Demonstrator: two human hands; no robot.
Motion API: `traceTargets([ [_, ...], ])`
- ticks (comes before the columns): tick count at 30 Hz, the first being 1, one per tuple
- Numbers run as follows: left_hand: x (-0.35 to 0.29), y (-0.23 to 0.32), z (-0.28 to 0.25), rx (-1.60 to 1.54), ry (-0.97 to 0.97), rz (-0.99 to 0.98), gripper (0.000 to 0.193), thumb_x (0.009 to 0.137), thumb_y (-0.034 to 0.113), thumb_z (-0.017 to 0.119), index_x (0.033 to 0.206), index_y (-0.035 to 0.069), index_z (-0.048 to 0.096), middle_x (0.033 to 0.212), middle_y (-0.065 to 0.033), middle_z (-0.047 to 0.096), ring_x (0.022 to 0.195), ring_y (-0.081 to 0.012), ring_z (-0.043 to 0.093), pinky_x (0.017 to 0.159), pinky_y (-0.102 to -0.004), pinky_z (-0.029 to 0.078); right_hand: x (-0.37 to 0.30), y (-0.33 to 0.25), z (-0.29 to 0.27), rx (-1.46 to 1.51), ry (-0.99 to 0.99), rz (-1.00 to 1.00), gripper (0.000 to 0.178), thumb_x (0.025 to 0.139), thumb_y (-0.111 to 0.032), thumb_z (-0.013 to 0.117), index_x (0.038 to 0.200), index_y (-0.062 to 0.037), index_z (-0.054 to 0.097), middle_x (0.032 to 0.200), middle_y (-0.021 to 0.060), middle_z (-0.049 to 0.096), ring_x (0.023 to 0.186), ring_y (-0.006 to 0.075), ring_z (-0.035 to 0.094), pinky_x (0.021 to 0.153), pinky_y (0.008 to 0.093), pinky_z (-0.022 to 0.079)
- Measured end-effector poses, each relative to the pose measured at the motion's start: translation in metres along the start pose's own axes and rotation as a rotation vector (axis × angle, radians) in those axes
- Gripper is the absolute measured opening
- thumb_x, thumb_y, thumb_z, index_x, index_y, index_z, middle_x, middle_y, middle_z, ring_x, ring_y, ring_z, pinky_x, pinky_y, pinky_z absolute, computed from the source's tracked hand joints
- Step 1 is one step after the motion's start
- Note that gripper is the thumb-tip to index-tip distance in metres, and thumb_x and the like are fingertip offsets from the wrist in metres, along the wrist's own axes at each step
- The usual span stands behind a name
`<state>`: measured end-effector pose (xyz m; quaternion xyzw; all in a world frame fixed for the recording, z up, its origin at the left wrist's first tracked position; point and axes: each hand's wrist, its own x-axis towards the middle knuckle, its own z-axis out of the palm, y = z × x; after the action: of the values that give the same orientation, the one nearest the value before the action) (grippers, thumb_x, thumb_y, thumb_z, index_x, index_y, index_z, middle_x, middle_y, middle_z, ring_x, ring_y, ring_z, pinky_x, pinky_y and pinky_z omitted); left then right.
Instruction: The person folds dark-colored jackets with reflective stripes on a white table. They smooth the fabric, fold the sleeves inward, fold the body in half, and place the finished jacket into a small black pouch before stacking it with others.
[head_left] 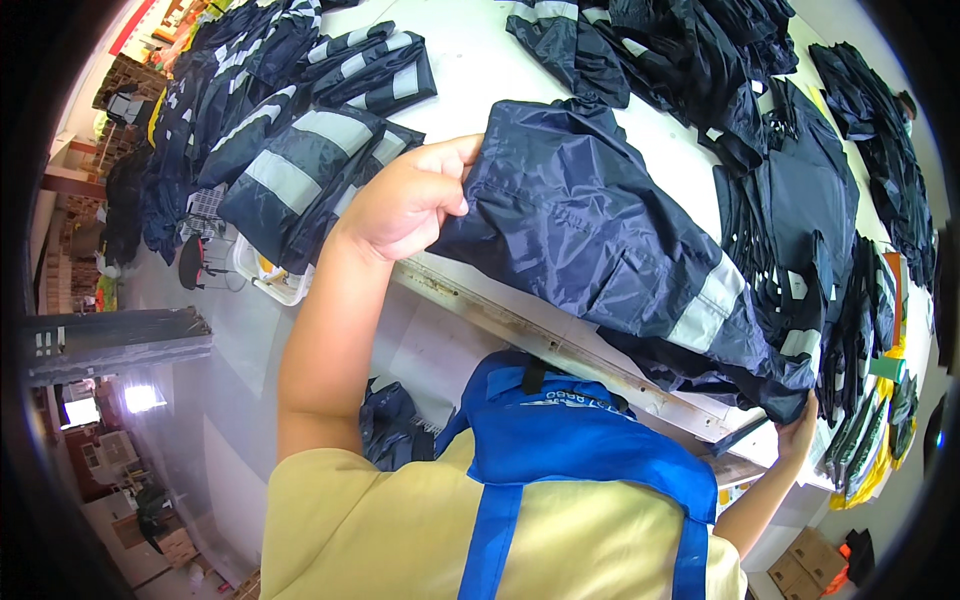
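A shiny navy waterproof garment [570, 215] with pale reflective bands is stretched between my two hands over the near edge of the white table [470, 75]. My left hand [415, 195] is closed on its upper left corner, thumb and fingers pinching the cloth. At the far right, my right hand [798, 430] grips the narrow lower end, its fingers partly hidden behind the fabric. The cloth is creased and hangs past the table edge. Whether it is trousers or a jacket part, I cannot tell.
Folded navy garments with reflective bands [305, 165] are piled at the left. More dark garments [690, 60] lie at the back, and stacked dark pieces [800, 200] at the right. A white basket [285, 287] stands beside the table, below the left pile.
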<state>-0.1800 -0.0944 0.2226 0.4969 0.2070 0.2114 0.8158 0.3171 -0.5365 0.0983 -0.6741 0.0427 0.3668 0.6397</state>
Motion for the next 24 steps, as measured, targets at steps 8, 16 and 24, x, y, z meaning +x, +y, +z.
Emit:
traceTargets([
  [8, -0.031, -0.020, -0.027, 0.337, 0.364, 0.018, 0.057, 0.087, 0.005, 0.058, 0.138, -0.008, 0.037, 0.137, -0.0136, 0.048, 0.127, -0.0197, 0.044, 0.110, -0.0330, 0.028, 0.007, -0.035, 0.046, -0.200, -0.170, -0.107, 0.029, 0.088, -0.013, 0.064, 0.113, -0.0004, 0.060, 0.100, 0.0052, 0.066, 0.090, 0.0148, 0.062, 0.084, 0.0282, 0.048],
  [16, -0.052, 0.109, -0.031, 0.302, 0.342, 0.399, 0.056, 0.095, 0.011, 0.048, 0.145, 0.003, 0.025, 0.130, -0.0211, 0.051, 0.123, -0.0284, 0.050, 0.104, -0.0405, 0.038, -0.057, -0.127, 0.012, 0.434, -0.162, -0.546, 0.043, 0.092, -0.023, 0.059, 0.128, -0.0010, 0.051, 0.124, 0.0130, 0.059, 0.112, 0.0281, 0.058, 0.096, 0.0432, 0.047],
  [24, 0.160, 0.259, -0.057, 0.625, 0.503, 0.346, 0.033, 0.098, 0.022, 0.051, 0.127, 0.006, 0.050, 0.124, -0.0031, 0.053, 0.115, -0.0139, 0.048, 0.102, -0.0299, 0.035, 0.004, -0.349, 0.160, -0.277, 0.023, -0.771, 0.053, 0.083, -0.029, 0.072, 0.124, 0.0007, 0.055, 0.119, 0.0146, 0.060, 0.106, 0.0229, 0.060, 0.097, 0.0360, 0.046],
])
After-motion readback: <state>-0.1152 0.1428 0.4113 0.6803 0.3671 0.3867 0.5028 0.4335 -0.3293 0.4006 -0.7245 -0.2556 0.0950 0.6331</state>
